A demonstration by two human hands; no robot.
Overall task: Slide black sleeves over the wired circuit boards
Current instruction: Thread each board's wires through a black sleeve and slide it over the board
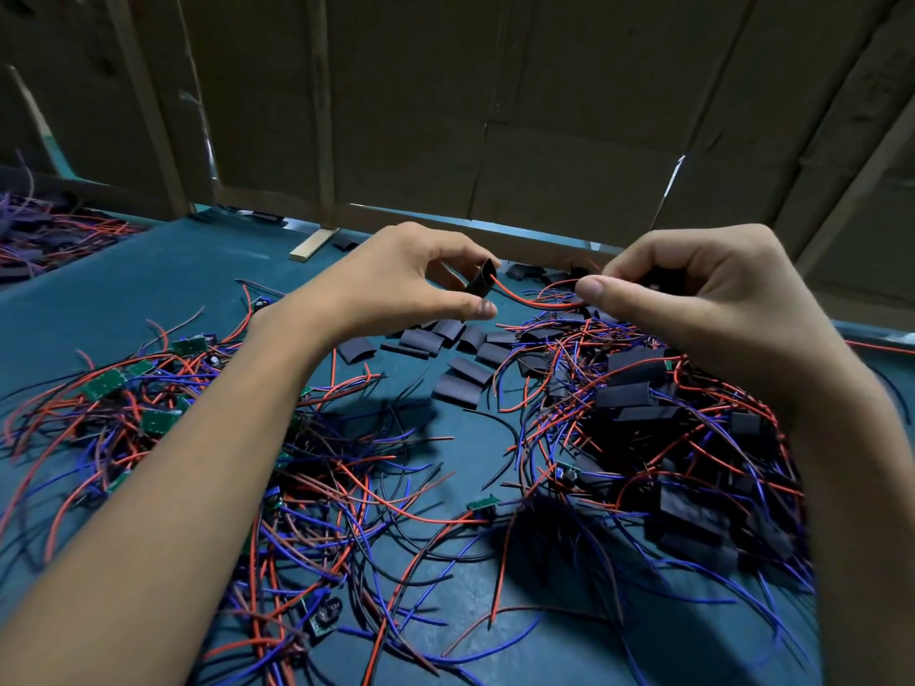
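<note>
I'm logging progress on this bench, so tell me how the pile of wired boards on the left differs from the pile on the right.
The left pile shows bare green circuit boards among its wires; the right pile shows mostly boards covered by black sleeves. The left pile lies under the left forearm, the right pile beside the right wrist. Both hold red, blue and black wires and rest on the teal table.

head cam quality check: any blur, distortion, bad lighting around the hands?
Head view: hands and the black sleeve the left hand pinches are sharp; wire piles at the left edge smear; wide-angle bends the cardboard wall; dim light, and the arms cast dark shadows on the green mat.
</note>
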